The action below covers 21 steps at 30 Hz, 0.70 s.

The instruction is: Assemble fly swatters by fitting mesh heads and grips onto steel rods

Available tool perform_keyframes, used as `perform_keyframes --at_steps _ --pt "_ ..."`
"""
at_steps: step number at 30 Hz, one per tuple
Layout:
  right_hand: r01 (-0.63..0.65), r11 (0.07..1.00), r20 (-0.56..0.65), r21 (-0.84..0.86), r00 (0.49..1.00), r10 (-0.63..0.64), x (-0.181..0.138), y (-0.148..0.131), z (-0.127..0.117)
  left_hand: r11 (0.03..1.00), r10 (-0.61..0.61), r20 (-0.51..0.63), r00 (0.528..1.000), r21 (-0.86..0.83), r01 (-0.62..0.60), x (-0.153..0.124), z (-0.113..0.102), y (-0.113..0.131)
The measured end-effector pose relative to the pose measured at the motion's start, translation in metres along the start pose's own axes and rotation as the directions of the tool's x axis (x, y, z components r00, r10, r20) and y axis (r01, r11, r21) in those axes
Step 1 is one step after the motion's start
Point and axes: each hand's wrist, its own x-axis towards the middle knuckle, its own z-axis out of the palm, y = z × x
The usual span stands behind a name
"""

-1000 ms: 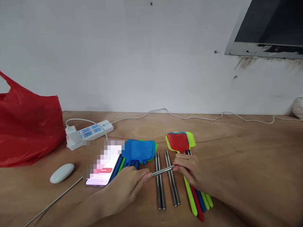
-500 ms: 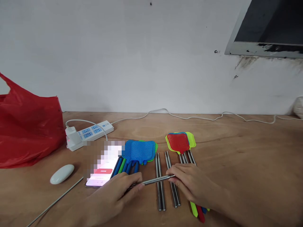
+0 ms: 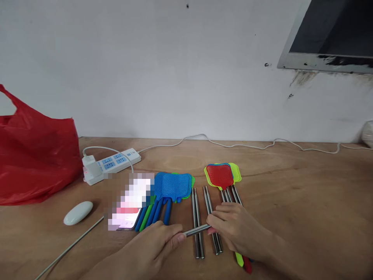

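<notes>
Between my hands is a slim metal telescopic rod (image 3: 197,230), slightly tilted, its right end higher. My left hand (image 3: 159,245) is closed round its left end, and my right hand (image 3: 233,225) grips the right end; both ends are hidden in the fingers. Under the rod, two pairs of similar metal rods (image 3: 198,243) lie on the table. Left of them are blue and green fly swatter heads (image 3: 176,186) with loose blue and green handles (image 3: 157,212). Beyond my right hand lie fly swatters with red and yellow heads (image 3: 220,175), metal shafts and coloured handles, partly covered by that hand.
A lit phone (image 3: 129,210), partly pixelated, lies left of the handles. Behind it stands a white power strip (image 3: 128,157) with a plugged-in charger. A white oval object (image 3: 78,213) and a red plastic bag (image 3: 37,155) are at the left. A thin cable (image 3: 239,145) runs along the wall.
My hands and the rod have come slightly nearer to me. Less of the rod shows between my hands, and my right hand's fingers are wrapped further round its end.
</notes>
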Motion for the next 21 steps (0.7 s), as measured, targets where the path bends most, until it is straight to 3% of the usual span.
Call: perform_keyframes --at_steps 3,8,15,19,21 --pt "0.014 1.0 -0.005 -0.005 1.0 -0.014 -0.001 0.001 -0.002 0.995 -0.061 0.042 0.997 -0.08 0.064 -0.003 -0.006 0.003" --pt "-0.04 0.993 -0.01 0.112 0.999 0.042 -0.008 0.002 -0.004 0.987 -0.08 -0.016 0.997 -0.138 0.077 -0.01 -0.009 0.002" --pt "-0.092 0.983 0.066 0.159 0.994 0.082 -0.013 0.004 -0.012 0.999 -0.043 -0.112 0.993 -0.024 0.041 -0.017 -0.012 0.001" --pt "-0.139 0.973 0.112 0.187 0.986 0.119 -0.015 0.01 -0.023 0.975 -0.185 -0.229 0.956 0.08 0.208 -0.024 -0.017 0.001" --pt "-0.196 0.955 0.153 0.222 0.974 0.164 -0.018 0.011 -0.026 0.966 -0.201 -0.253 0.946 0.109 0.234 -0.027 -0.018 0.003"
